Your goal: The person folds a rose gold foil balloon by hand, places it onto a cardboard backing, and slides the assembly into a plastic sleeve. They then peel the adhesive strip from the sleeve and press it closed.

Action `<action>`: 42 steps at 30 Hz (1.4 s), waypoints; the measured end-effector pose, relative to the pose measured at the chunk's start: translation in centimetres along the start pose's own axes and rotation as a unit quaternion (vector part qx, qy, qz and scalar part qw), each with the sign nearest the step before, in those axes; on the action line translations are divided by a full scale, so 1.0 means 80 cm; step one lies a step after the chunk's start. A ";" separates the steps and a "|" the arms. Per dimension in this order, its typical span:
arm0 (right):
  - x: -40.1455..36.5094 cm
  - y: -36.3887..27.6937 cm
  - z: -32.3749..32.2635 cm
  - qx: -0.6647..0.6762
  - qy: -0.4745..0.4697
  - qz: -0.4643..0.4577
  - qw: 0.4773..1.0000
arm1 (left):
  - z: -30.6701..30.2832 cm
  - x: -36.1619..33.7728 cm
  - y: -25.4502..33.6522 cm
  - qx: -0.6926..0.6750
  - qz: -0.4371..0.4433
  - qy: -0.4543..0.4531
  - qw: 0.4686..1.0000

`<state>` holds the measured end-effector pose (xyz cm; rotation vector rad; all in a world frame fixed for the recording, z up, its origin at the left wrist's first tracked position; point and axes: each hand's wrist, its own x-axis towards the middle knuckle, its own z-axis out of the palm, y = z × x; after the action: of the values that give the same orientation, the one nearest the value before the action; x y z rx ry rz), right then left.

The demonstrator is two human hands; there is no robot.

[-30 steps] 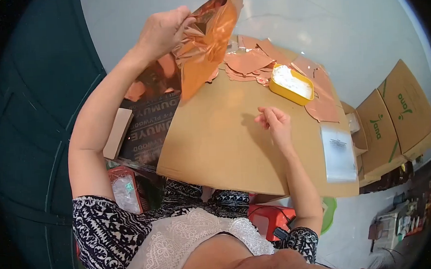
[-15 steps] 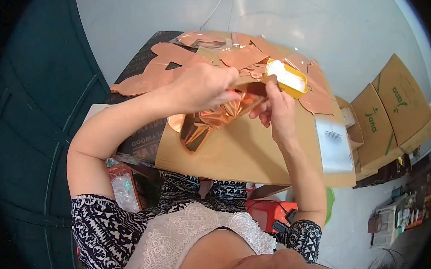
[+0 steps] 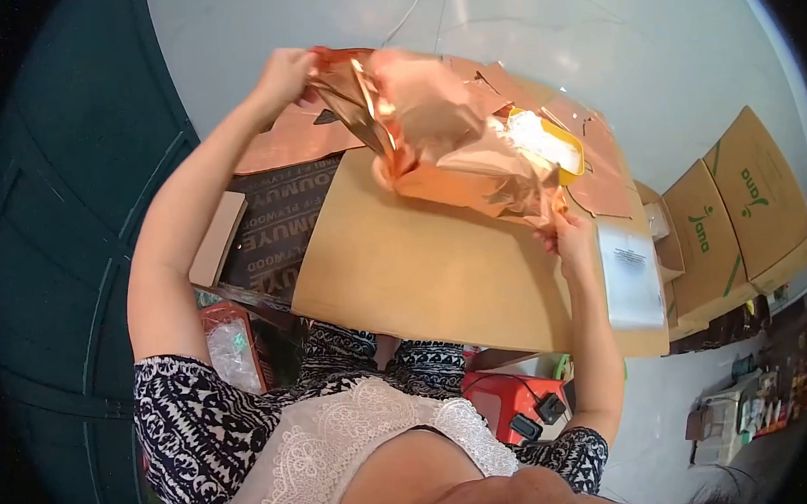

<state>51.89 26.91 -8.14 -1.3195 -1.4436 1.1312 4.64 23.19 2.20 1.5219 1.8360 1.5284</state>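
A shiny copper-coloured foil balloon (image 3: 459, 181), limp and crumpled, is stretched in the air above the table between both hands. My left hand (image 3: 287, 77) pinches its upper left end, over the far left of the table. At the lower right end, my right hand (image 3: 572, 239) has its fingers closed on a gathered corner. The middle of the foil is smeared by motion. Just beyond the right end sits a yellow tray (image 3: 578, 162) with white powder (image 3: 544, 140) in it, partly hidden by the foil.
A cardboard sheet (image 3: 423, 278) covers much of the table. More flat copper foil pieces (image 3: 298, 148) lie along its far side. Clear plastic bags (image 3: 631, 277) rest at the right edge. Cardboard boxes (image 3: 739, 216) stand to the right, and a red stool (image 3: 502, 397) is below.
My hands have moved apart, the left one up and leftward, the right one down and rightward. The foil balloon, bunched between them before, is now spread out and lifted.
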 end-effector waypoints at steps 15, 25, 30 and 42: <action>0.000 0.030 -0.070 0.008 0.064 0.059 0.996 | -0.112 0.071 0.050 0.513 0.312 0.342 0.723; -0.012 0.021 -0.064 0.023 0.022 0.061 0.998 | 0.083 0.016 -0.080 0.391 0.352 0.116 0.843; -0.015 0.023 -0.064 0.031 0.009 0.065 0.997 | 0.126 0.007 -0.087 0.404 0.251 0.034 0.879; -0.024 0.010 -0.068 0.031 -0.076 -0.058 0.995 | 0.153 0.000 -0.065 0.208 0.195 -0.156 0.946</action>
<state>57.51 25.39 -7.75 -1.1111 -1.5610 1.2118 11.34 30.28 -6.88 2.2867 1.8160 0.9797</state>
